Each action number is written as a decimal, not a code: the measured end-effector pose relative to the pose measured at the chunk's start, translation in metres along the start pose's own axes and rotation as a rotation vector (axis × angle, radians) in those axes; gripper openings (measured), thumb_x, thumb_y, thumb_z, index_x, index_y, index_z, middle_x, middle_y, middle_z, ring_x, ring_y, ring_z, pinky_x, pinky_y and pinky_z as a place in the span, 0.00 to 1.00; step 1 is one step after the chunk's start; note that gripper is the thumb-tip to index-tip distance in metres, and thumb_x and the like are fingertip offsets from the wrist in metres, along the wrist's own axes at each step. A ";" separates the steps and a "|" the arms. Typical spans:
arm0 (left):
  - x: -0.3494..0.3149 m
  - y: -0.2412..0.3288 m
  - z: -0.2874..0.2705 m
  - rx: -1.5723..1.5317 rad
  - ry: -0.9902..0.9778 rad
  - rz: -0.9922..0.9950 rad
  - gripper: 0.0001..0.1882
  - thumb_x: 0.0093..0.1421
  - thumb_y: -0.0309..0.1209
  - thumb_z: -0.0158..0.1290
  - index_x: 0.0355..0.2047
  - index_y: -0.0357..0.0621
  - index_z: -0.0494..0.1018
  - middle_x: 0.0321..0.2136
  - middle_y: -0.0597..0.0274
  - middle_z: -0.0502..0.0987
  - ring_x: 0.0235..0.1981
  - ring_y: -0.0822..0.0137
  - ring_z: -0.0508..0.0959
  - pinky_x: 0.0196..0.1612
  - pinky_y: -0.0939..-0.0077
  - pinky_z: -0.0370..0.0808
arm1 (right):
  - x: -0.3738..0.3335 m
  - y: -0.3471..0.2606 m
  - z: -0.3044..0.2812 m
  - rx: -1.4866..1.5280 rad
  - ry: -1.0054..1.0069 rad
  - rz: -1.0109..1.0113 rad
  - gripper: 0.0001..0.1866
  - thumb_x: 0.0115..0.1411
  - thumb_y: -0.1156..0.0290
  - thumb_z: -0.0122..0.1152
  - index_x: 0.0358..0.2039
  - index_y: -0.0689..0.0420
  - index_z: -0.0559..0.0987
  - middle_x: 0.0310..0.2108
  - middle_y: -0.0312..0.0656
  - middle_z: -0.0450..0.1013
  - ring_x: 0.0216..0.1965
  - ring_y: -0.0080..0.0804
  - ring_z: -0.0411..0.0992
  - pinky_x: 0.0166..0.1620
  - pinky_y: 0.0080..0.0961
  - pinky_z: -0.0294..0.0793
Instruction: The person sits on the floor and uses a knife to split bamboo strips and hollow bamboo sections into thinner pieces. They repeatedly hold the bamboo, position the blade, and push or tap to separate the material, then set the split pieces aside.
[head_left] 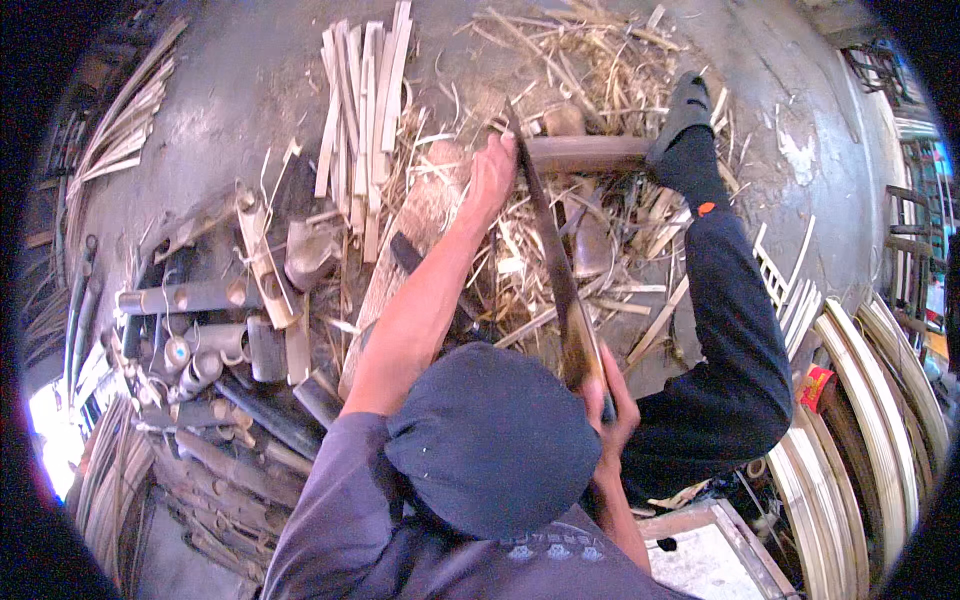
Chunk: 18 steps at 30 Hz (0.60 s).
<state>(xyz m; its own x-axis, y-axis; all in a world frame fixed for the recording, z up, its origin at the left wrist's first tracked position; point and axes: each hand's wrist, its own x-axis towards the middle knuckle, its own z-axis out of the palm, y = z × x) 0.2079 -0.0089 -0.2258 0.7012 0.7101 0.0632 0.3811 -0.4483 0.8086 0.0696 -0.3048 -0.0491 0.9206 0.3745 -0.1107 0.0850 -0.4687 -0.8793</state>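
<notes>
My right hand (615, 405) is closed round the handle of a handsaw (545, 215). Its long, dark, tapering blade points away from me and crosses a brown bamboo pole (590, 153) near its left end. Just left of the blade, my left hand (492, 170) is closed at that end of the pole, its fingers partly hidden. My foot in a grey-green clog (688, 108) rests against the pole's right end. A worn wooden block (405, 235) lies under my left forearm.
Bamboo shavings (520, 255) and offcuts cover the floor around the pole. Split strips (365, 100) lie beyond my left arm. Cut bamboo tubes (190, 297) pile up on the left. Bent bundles of strips (870, 390) and a white-topped frame (710, 550) are on the right.
</notes>
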 end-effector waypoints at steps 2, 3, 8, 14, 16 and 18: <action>-0.003 0.001 0.002 -0.026 -0.051 -0.020 0.20 0.67 0.40 0.35 0.32 0.32 0.66 0.27 0.28 0.73 0.33 0.31 0.73 0.34 0.41 0.68 | 0.071 0.006 0.048 0.051 0.058 -0.091 0.20 0.62 0.71 0.52 0.54 0.63 0.71 0.44 0.54 0.75 0.42 0.35 0.75 0.45 0.27 0.72; 0.001 0.003 -0.004 -0.029 -0.065 -0.021 0.20 0.67 0.39 0.35 0.33 0.32 0.66 0.27 0.28 0.73 0.33 0.30 0.73 0.34 0.41 0.69 | 0.107 -0.006 0.069 0.000 0.111 -0.154 0.19 0.61 0.72 0.53 0.52 0.63 0.72 0.36 0.54 0.76 0.33 0.32 0.74 0.38 0.27 0.73; 0.011 -0.004 0.002 0.130 -0.050 0.125 0.21 0.68 0.43 0.32 0.37 0.35 0.66 0.28 0.26 0.72 0.33 0.28 0.72 0.35 0.40 0.69 | 0.139 -0.014 0.083 0.160 0.119 -0.082 0.20 0.58 0.72 0.56 0.51 0.65 0.73 0.28 0.50 0.76 0.25 0.26 0.72 0.31 0.25 0.72; 0.010 0.006 0.005 -0.045 -0.012 -0.054 0.23 0.67 0.45 0.32 0.39 0.37 0.67 0.29 0.25 0.72 0.34 0.28 0.72 0.37 0.38 0.68 | 0.105 -0.004 0.064 0.091 0.083 -0.078 0.21 0.60 0.72 0.54 0.53 0.64 0.72 0.38 0.49 0.77 0.35 0.30 0.75 0.41 0.25 0.74; 0.006 -0.010 0.011 0.026 -0.024 -0.073 0.22 0.67 0.44 0.32 0.39 0.37 0.67 0.28 0.25 0.72 0.33 0.29 0.73 0.37 0.38 0.68 | 0.032 0.004 0.023 0.025 0.039 -0.031 0.21 0.61 0.72 0.51 0.54 0.65 0.71 0.44 0.50 0.76 0.43 0.33 0.75 0.47 0.25 0.72; 0.011 -0.008 0.004 0.123 -0.020 -0.016 0.21 0.66 0.43 0.32 0.38 0.37 0.67 0.27 0.25 0.72 0.33 0.29 0.73 0.37 0.38 0.67 | -0.027 -0.013 -0.027 0.005 -0.060 0.039 0.21 0.61 0.74 0.49 0.54 0.65 0.70 0.49 0.49 0.74 0.50 0.34 0.72 0.52 0.27 0.69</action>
<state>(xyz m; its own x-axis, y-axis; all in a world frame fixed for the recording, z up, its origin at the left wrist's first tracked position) 0.2144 0.0005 -0.2338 0.7058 0.7074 0.0382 0.4626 -0.5011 0.7314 0.0540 -0.3303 -0.0221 0.8985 0.4034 -0.1729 0.0471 -0.4802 -0.8759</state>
